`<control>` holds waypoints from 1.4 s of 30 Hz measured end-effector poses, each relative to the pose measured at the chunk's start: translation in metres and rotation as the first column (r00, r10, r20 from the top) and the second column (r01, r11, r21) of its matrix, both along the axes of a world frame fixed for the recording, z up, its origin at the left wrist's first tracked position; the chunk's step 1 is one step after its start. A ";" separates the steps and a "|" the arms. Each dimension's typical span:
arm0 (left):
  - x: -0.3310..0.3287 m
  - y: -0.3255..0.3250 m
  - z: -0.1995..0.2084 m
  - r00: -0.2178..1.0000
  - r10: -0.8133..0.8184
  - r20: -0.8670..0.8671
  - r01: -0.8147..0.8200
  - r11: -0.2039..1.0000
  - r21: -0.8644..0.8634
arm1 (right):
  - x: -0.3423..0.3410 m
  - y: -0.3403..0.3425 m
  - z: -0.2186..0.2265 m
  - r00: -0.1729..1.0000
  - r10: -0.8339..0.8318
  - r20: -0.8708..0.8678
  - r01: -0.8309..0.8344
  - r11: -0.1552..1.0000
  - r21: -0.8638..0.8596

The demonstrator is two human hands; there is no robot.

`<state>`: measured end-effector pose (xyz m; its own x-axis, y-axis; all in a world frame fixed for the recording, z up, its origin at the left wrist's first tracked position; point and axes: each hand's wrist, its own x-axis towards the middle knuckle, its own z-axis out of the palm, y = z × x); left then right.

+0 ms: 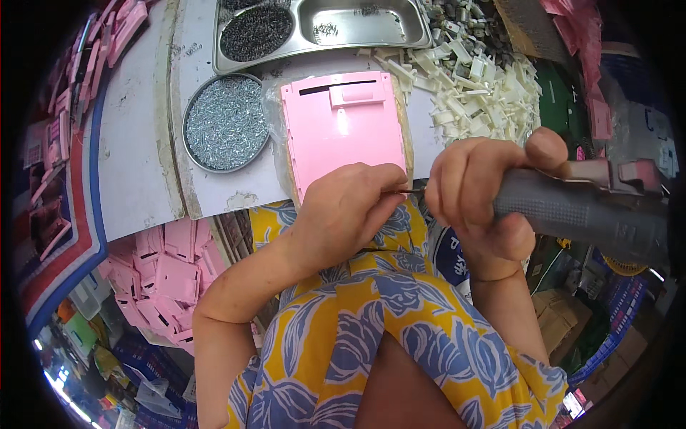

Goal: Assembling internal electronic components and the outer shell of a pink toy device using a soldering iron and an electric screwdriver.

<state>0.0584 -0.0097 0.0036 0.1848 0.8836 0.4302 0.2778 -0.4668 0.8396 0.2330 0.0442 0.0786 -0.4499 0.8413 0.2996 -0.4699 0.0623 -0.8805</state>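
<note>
In front of me a pink plastic panel [343, 146] lies on a wrapped pad, with a dark slot and a raised pink piece near its far end. My right hand [486, 193] is wrapped round a grey electric screwdriver [582, 211], held sideways with its thin bit pointing left. At the panel's near right corner, the fingers of my left hand [350, 204] are pinched together at the tip of that bit. Whatever they hold is too small to make out. The left wrist hangs over the panel's near edge.
Left of the panel stands a round dish [186, 129] of small silvery screws. Behind is a steel tray [321, 52] with dark springs [257, 32]. Cream plastic parts [486, 100] are heaped at the far right. More pink panels [175, 275] fill a container below the table's left side.
</note>
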 end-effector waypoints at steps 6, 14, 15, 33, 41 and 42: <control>-0.003 0.001 -0.008 0.995 -0.018 -0.096 0.028 0.994 0.105 | -0.001 0.011 -0.020 0.976 0.163 -0.145 -0.146 0.982 0.123; -0.121 0.044 0.002 0.562 0.469 -0.681 -0.546 0.829 0.120 | -0.002 0.049 -0.041 0.980 -0.171 -0.103 0.184 0.974 0.135; -0.132 0.038 0.001 0.405 0.346 -0.846 -0.556 0.828 0.072 | -0.005 0.051 -0.044 0.982 -0.168 -0.088 0.180 0.973 0.147; -0.046 0.039 0.010 0.928 0.195 -0.319 -0.144 0.974 0.178 | -0.023 0.049 -0.002 0.999 0.029 -0.040 -0.025 0.995 0.095; -0.025 0.040 0.007 0.968 0.125 -0.216 -0.103 0.988 0.113 | -0.023 0.039 0.005 1.000 -0.002 0.031 0.000 0.997 0.074; -0.025 0.038 0.007 0.953 0.161 -0.255 -0.127 0.981 0.147 | -0.026 0.038 0.002 0.999 -0.008 0.035 0.006 0.998 0.066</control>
